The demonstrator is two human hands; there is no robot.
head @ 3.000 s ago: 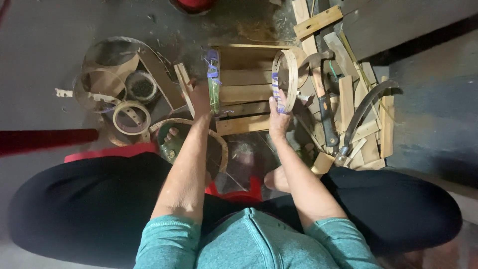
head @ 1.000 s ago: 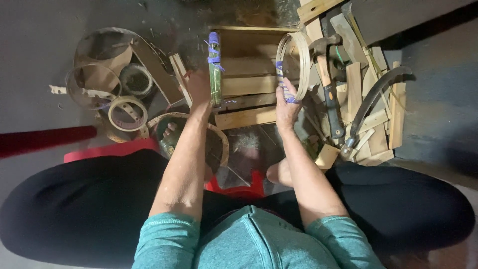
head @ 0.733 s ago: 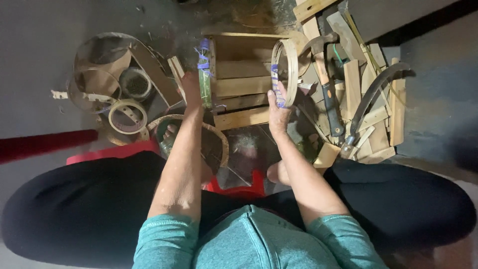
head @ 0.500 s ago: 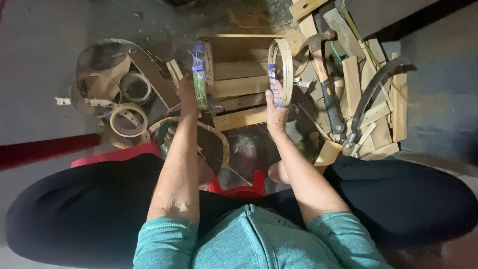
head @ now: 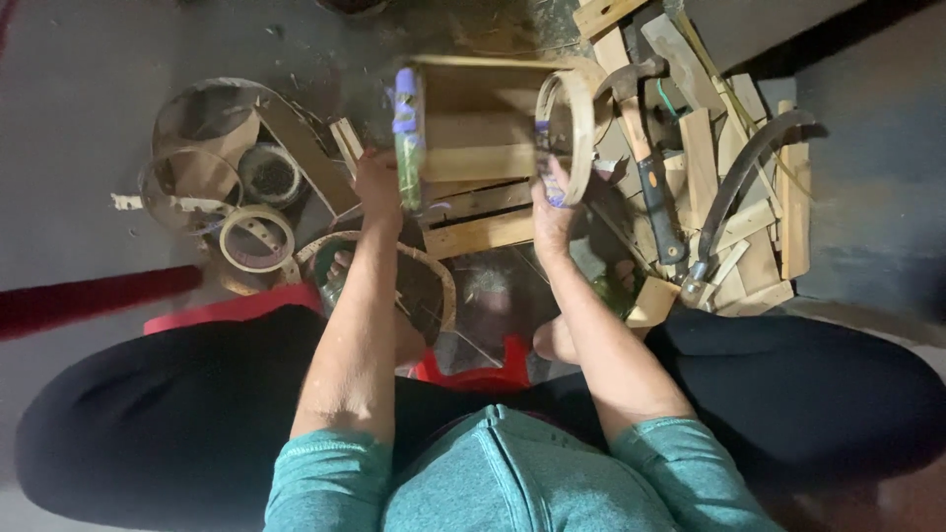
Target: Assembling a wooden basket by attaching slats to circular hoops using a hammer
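Clenched round a slim stick-like tool with a green shaft and a purple upper end (head: 405, 133), the left hand (head: 379, 187) holds it upright, its long axis running straight away from the person; the right hand (head: 552, 202) grips the near, lower edge of a pale bent-wood hoop (head: 566, 123), fingers wrapped on the rim, purple showing at the fingertips, though whether that is tape or something else I cannot tell. Taking the hoop as the landmark: the tool stands to its left, well apart, with bare slats of the wooden crate (head: 473, 163) between the two; the hoop is turned edge-on, its long axis also pointing away from the person, so hoop and tool lie roughly parallel; the right hand is the one on it, the left hand being clearly the farther. Right of the hoop lie a hammer with a dark handle (head: 650, 167), a curved blade (head: 744, 182) and loose wood offcuts (head: 764, 251); far to its left sit other rings and hoops (head: 256, 236) on the floor; nearer the person, below and left of it, rests a round woven-looking frame (head: 419, 286).
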